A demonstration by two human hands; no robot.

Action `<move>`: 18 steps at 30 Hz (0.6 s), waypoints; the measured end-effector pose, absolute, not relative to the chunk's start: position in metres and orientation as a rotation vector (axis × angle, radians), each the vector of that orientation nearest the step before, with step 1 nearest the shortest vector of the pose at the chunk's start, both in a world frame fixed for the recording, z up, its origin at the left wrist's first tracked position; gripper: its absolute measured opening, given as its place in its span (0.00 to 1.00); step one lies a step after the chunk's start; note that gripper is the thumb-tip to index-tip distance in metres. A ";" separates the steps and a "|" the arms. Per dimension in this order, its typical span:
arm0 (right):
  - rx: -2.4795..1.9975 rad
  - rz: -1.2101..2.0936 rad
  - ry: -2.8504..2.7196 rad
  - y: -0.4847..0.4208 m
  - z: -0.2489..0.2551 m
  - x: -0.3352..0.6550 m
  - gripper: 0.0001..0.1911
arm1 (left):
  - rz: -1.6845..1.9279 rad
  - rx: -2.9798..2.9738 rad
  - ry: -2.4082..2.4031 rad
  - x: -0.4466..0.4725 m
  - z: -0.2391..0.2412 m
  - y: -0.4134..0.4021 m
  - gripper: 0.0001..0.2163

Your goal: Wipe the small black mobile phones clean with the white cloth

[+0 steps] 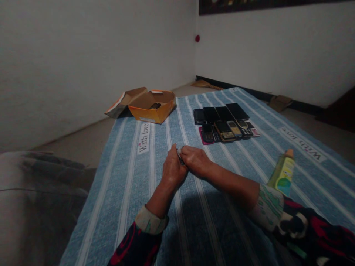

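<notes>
My left hand (pixel 173 170) and my right hand (pixel 195 160) meet over the blue striped cloth (pixel 133 177), fingers curled together around a small dark thing that I cannot make out. Both hands are closed, knuckles facing me. Beyond them lie several mobile phones (pixel 224 123) in two rows, dark touch-screen ones at the back and keypad ones at the front.
An open orange cardboard box (pixel 152 107) with a dark object inside stands at the cloth's far left corner. A yellow-green bottle (pixel 283 173) stands at my right forearm. White walls close the room; bare floor lies to the left.
</notes>
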State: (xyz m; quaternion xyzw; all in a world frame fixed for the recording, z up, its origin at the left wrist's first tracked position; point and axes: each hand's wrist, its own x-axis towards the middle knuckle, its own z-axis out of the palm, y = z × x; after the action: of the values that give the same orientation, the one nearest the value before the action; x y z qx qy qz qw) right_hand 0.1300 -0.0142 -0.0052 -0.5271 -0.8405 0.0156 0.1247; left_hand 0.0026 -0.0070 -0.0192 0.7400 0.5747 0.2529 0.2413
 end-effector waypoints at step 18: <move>-1.594 0.156 -2.316 -0.030 -0.020 0.159 0.11 | 0.580 2.002 1.602 0.003 -0.015 -0.010 0.40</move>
State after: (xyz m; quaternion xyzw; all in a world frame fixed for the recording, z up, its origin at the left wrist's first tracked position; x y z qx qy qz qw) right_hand 0.1588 -0.0301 -0.0204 -0.5587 -0.8115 0.0546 0.1622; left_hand 0.0033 -0.0103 -0.0155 0.7367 0.5894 0.2133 0.2538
